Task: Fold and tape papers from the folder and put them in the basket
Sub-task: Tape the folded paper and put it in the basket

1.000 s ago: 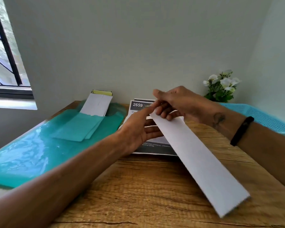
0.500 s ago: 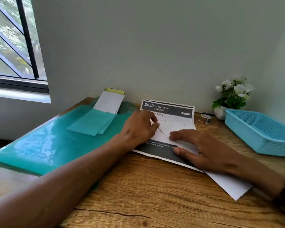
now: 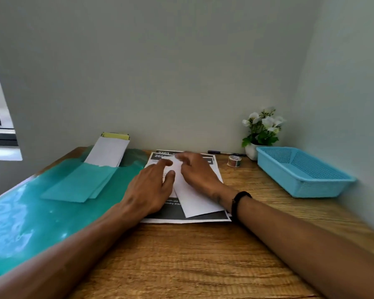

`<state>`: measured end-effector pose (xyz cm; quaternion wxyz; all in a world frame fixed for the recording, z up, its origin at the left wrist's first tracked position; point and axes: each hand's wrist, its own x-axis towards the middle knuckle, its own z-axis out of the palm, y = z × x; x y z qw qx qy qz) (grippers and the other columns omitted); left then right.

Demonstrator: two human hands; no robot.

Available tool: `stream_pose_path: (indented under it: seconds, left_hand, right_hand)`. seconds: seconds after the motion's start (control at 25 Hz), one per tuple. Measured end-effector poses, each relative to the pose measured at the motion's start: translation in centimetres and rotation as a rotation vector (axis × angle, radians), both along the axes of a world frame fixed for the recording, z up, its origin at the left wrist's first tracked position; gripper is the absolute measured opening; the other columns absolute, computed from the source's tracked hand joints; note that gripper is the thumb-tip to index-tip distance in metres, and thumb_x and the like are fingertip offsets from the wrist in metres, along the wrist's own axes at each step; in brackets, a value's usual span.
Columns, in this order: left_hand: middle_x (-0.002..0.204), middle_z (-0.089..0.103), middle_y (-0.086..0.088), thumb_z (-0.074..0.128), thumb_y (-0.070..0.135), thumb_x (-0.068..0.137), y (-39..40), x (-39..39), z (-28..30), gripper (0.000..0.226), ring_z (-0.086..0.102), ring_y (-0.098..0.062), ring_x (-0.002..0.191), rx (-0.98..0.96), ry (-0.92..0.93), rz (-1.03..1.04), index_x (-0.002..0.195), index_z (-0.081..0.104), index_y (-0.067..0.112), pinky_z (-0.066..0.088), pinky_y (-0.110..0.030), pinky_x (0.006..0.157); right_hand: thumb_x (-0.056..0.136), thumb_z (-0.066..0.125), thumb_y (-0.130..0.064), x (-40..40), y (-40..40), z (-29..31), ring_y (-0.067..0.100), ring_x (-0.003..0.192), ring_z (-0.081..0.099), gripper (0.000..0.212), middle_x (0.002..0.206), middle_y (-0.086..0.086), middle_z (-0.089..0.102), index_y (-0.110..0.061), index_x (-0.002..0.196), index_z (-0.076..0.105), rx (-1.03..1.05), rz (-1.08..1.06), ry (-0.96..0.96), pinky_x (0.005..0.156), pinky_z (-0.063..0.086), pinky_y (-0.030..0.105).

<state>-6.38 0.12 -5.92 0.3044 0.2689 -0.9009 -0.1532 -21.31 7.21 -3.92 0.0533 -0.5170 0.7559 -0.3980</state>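
Note:
A folded white paper strip [image 3: 192, 198] lies on printed sheets [image 3: 203, 216] in the middle of the wooden desk. My left hand [image 3: 151, 188] rests flat on the strip's left side, fingers stretched forward. My right hand [image 3: 195, 171] presses on the strip's far end with spread fingers, slightly blurred. The open green folder [image 3: 30, 212] lies at the left with white and yellow papers [image 3: 108, 151] in its pocket. A small tape roll [image 3: 234, 161] sits behind the sheets. The blue basket [image 3: 304, 186] stands at the right and looks empty.
A black pen [image 3: 225, 152] lies along the back wall. A white pot of flowers [image 3: 260, 130] stands in the back right corner, touching the basket. Walls close off the back and right; a window is at the left.
The long strip, held up in both hands a second ago, now lies folded shorter on the printed sheets. Both hands moved onto it, the right sliding toward its far end.

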Motion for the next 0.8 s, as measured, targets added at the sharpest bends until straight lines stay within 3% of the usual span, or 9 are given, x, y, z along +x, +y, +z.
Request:
stream_pose_path:
  seconds: [0.12,0.24,0.32,0.4,0.52,0.64,0.72,0.8]
  left_hand:
    - [0.114,0.07,-0.002,0.041,0.059,0.103,0.1,0.1,0.3,0.044,0.065,-0.019,0.1,0.001,-0.037,-0.019,0.131,0.062,0.033,0.054,-0.039,0.088]
    - [0.088,0.068,0.008,0.043,0.06,0.102,0.1,0.1,0.5,0.042,0.064,-0.011,0.082,-0.014,0.059,-0.035,0.121,0.067,0.032,0.056,-0.036,0.079]
    - [0.071,0.063,0.01,0.045,0.059,0.102,0.0,0.0,0.7,0.038,0.062,-0.007,0.07,-0.027,0.144,-0.049,0.114,0.069,0.032,0.058,-0.038,0.071]
    - [0.064,0.062,0.006,0.047,0.058,0.101,0.0,-0.2,0.7,0.035,0.062,-0.007,0.063,-0.041,0.193,-0.071,0.109,0.07,0.032,0.058,-0.041,0.065]
    - [0.062,0.064,0.006,0.052,0.054,0.101,0.2,-0.3,0.8,0.028,0.062,-0.007,0.06,-0.072,0.219,-0.115,0.107,0.07,0.034,0.058,-0.04,0.062]
    - [0.072,0.065,0.014,0.058,0.053,0.098,0.5,-0.2,1.2,0.025,0.062,-0.001,0.073,-0.106,0.241,-0.143,0.113,0.07,0.036,0.052,-0.025,0.063]
    - [0.089,0.066,0.021,0.061,0.06,0.093,0.7,-0.2,1.3,0.036,0.061,0.003,0.084,-0.098,0.234,-0.157,0.123,0.066,0.04,0.05,-0.02,0.069]
    - [0.113,0.065,0.025,0.065,0.067,0.087,1.0,-0.4,1.3,0.055,0.061,0.003,0.101,-0.061,0.182,-0.215,0.136,0.056,0.046,0.053,-0.02,0.08]
  right_hand:
    - [0.092,0.055,0.003,-3.5,1.7,1.5,0.018,0.13,0.057,0.05,0.143,0.002,0.06,-0.016,0.138,0.062,-0.197,-0.191,0.033,0.107,0.047,0.028]
    - [0.086,0.07,-0.01,-9.7,4.7,0.9,0.025,0.127,0.048,0.042,0.14,0.008,0.049,-0.017,0.127,0.064,-0.013,-0.383,0.292,0.107,0.045,0.035]
    - [0.087,0.076,-0.023,-12.4,6.2,-0.4,0.022,0.112,0.053,0.033,0.129,0.009,0.053,-0.016,0.118,0.065,0.103,-0.479,0.328,0.096,0.051,0.035]
    - [0.091,0.074,-0.024,-13.3,7.0,-1.0,0.016,0.098,0.055,0.028,0.117,0.005,0.062,-0.015,0.116,0.066,0.088,-0.458,0.303,0.083,0.05,0.029]
    - [0.094,0.073,-0.02,-12.9,7.4,-0.5,0.012,0.092,0.058,0.022,0.116,0.007,0.071,-0.014,0.115,0.071,0.058,-0.381,0.346,0.082,0.05,0.026]
    - [0.09,0.079,-0.028,-11.1,8.2,-0.2,0.002,0.093,0.064,0.019,0.112,-0.006,0.073,-0.025,0.108,0.075,-0.076,-0.277,0.132,0.086,0.054,0.024]
    - [0.084,0.083,-0.036,-8.4,8.9,0.3,0.004,0.1,0.071,0.02,0.11,-0.015,0.077,-0.033,0.103,0.078,-0.153,-0.136,-0.124,0.09,0.056,0.025]
    - [0.082,0.084,-0.032,-5.2,9.6,0.9,0.006,0.103,0.074,0.021,0.107,-0.016,0.08,-0.031,0.103,0.081,-0.174,0.055,-0.318,0.089,0.06,0.025]
